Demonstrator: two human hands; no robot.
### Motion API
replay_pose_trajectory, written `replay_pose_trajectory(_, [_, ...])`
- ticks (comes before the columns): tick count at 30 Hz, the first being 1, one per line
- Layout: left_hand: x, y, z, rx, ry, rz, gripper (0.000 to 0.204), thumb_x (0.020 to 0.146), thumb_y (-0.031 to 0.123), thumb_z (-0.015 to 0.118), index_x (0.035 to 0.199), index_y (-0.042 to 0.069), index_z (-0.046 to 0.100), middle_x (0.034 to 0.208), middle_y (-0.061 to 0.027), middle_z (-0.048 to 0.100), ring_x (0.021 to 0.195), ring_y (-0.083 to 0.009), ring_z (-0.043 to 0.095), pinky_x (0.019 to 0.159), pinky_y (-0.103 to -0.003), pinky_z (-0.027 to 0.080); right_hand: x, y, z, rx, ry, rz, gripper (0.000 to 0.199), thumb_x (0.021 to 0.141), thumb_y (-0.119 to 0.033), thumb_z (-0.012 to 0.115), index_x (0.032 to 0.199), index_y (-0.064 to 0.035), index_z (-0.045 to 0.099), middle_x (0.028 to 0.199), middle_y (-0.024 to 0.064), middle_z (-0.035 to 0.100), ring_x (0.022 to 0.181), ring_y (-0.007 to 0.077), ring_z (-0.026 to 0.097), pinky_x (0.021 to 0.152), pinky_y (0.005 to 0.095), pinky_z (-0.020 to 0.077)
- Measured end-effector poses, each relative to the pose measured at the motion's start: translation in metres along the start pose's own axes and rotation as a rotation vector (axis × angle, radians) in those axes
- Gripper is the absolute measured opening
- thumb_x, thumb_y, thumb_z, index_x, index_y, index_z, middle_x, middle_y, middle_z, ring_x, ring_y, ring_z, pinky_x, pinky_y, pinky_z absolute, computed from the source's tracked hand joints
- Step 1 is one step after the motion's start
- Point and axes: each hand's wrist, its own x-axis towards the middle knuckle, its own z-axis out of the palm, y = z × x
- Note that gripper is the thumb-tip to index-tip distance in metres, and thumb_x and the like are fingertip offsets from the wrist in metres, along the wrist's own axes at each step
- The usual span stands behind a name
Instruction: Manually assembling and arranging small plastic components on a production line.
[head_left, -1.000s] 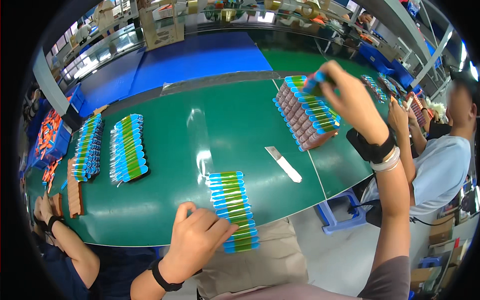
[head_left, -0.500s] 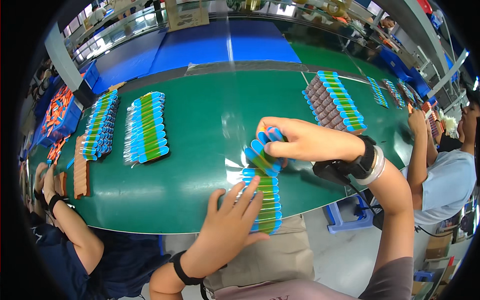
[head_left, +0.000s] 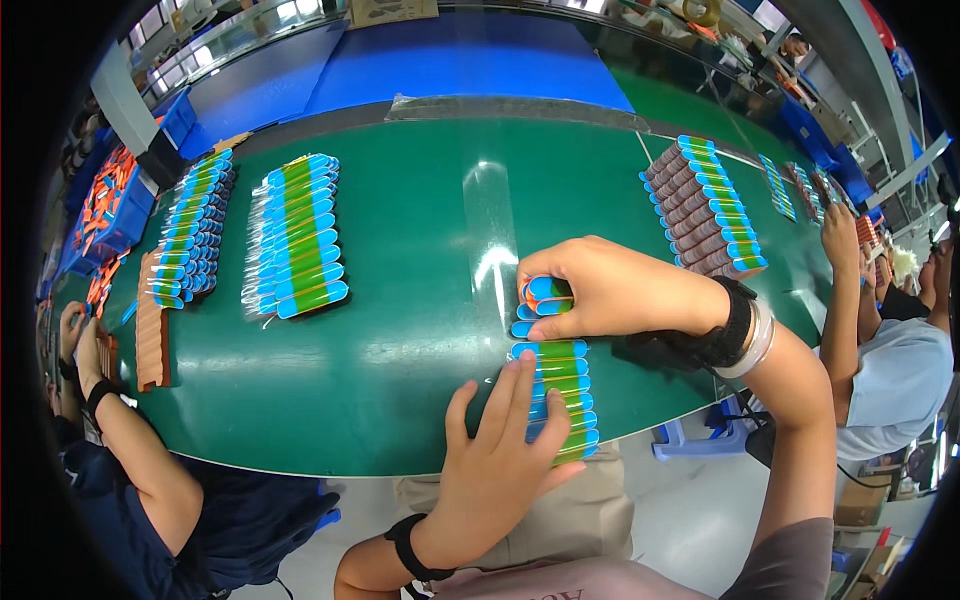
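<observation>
My right hand (head_left: 615,285) is closed around a few blue-and-green strips with rounded ends (head_left: 545,290), some orange showing beneath them. Just below, near the table's front edge, lies a row of the same strips (head_left: 568,383), side by side and shiny as if under clear film. My left hand (head_left: 490,450) rests on this row's left side, its fingers stretched out and the thumb by the lower end. The held strips sit right at the row's far end; whether they touch it I cannot tell.
On the green table (head_left: 400,400) stand a left stack of strips (head_left: 300,235), another stack (head_left: 195,230) and a right stack with brown sides (head_left: 705,210). A corrugated brown piece (head_left: 152,330) lies left. A blue bin (head_left: 125,225) holds orange pieces. Co-workers sit on both sides.
My right hand has lowered the strips from a tilted position above the row to its far end. My left hand has slid right along with the row, thumb drawn in.
</observation>
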Motion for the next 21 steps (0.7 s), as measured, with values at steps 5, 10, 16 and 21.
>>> replay_pose_trajectory(5, [0.000, 0.000, 0.005, 0.022, 0.033, -0.005, 0.066, 0.073, 0.058, 0.074, 0.114, 0.008, 0.063, 0.143, -0.0227, 0.046, 0.132, -0.0313, 0.041, 0.105, -0.055, 0.029, 0.006, 0.001, -0.001, 0.007, -0.009, 0.022, 0.029, 0.077, -0.020, 0.079, 0.090, 0.0007, 0.063, 0.075, 0.0133, 0.063, 0.067, 0.0283, 0.059, 0.064, 0.0368, 0.0471])
replay_pose_trajectory(10, [0.000, -0.001, 0.006, 0.020, 0.042, -0.009, 0.064, 0.073, 0.056, 0.075, 0.114, 0.009, 0.061, 0.144, -0.0226, 0.046, 0.131, -0.0315, 0.041, 0.105, -0.055, 0.029, 0.007, -0.002, -0.003, -0.045, -0.007, 0.051, 0.029, 0.077, -0.021, 0.080, 0.089, 0.0010, 0.065, 0.073, 0.0130, 0.063, 0.064, 0.0268, 0.057, 0.063, 0.0355, 0.0470])
replay_pose_trajectory(16, [0.001, 0.000, 0.008, 0.005, 0.070, -0.010, 0.061, 0.075, 0.053, 0.076, 0.114, 0.010, 0.058, 0.144, -0.0224, 0.045, 0.129, -0.0320, 0.043, 0.104, -0.056, 0.030, 0.009, 0.002, -0.012, 0.171, -0.056, 0.124, 0.030, 0.078, -0.023, 0.080, 0.089, 0.0011, 0.065, 0.071, 0.0094, 0.062, 0.065, 0.0177, 0.054, 0.061, 0.0320, 0.0454])
replay_pose_trajectory(21, [-0.002, 0.000, 0.012, 0.002, 0.114, -0.002, 0.060, 0.076, 0.050, 0.077, 0.116, 0.010, 0.056, 0.142, -0.0220, 0.047, 0.128, -0.0325, 0.045, 0.103, -0.056, 0.032, 0.007, -0.006, -0.002, 0.019, -0.018, 0.155, 0.031, 0.074, -0.020, 0.080, 0.091, 0.0020, 0.069, 0.078, 0.0158, 0.068, 0.074, 0.0313, 0.065, 0.069, 0.0376, 0.0509])
